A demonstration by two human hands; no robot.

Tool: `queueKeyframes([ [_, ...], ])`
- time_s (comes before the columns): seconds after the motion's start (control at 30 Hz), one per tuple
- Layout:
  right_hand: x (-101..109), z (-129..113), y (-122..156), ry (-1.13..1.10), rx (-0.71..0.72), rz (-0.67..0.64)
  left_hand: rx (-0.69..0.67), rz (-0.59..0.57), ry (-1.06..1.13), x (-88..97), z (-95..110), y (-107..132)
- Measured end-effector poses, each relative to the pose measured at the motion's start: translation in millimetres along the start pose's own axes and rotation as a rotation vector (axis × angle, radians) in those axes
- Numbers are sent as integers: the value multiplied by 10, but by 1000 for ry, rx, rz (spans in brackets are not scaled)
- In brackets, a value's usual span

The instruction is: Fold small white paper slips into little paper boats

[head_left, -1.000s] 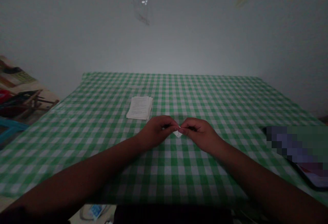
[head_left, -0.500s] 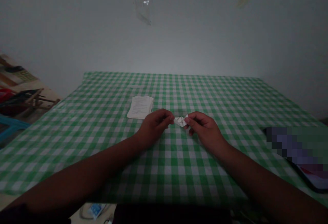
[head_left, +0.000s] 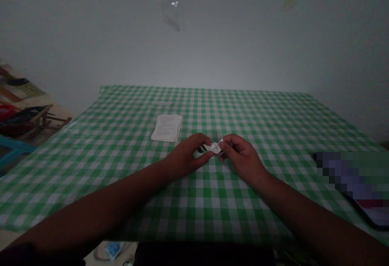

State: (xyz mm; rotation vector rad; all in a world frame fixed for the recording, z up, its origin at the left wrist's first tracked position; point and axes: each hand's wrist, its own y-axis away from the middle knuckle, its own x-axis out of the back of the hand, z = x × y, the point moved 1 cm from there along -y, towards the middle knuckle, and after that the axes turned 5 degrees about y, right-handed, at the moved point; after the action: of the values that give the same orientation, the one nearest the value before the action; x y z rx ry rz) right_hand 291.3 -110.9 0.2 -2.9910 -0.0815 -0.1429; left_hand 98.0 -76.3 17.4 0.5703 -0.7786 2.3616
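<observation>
Between my two hands is a small piece of folded white paper, held just above the checked tablecloth. My right hand pinches its right end between thumb and fingers. From the left, my left hand closes around the paper, its thumb at the lower edge and its fingers at the upper left side. The fingertips hide parts of the paper, so its full folded shape cannot be made out. Beyond my left hand lies a stack of printed paper sheets.
A green and white checked tablecloth covers the table, which meets a pale wall. A phone-like dark device, partly pixelated, lies at the right. A blue plastic stool and wooden furniture stand off the left edge.
My left hand has shifted from pinching the paper's left tip to a wider grip, thumb now lower and further right. My right hand keeps its pinch, and the paper sits slightly lower.
</observation>
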Motion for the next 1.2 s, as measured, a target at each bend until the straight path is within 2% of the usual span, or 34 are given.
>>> queueKeyframes([
  [0.13, -14, -2, 9, -35, 0, -4, 64, -1, 29, -7, -1, -3],
  [0.33, -38, -43, 16, -142, -8, 43, 110, 91, 36, -2, 2, 5],
  [0.53, -40, -45, 4, -185, -22, 58, 166, 109, 27, 8, 4, 4],
  [0.83, -36, -46, 19, -133, -10, -63, 103, 67, -48, 27, 26, 29],
  [0.97, -43, -46, 27, -106, -37, -48, 64, 33, -22, 14, 54, 44],
  [1.2, -29, -66, 25, -88, -31, -18, 101, 118, -13, 12, 111, 30],
])
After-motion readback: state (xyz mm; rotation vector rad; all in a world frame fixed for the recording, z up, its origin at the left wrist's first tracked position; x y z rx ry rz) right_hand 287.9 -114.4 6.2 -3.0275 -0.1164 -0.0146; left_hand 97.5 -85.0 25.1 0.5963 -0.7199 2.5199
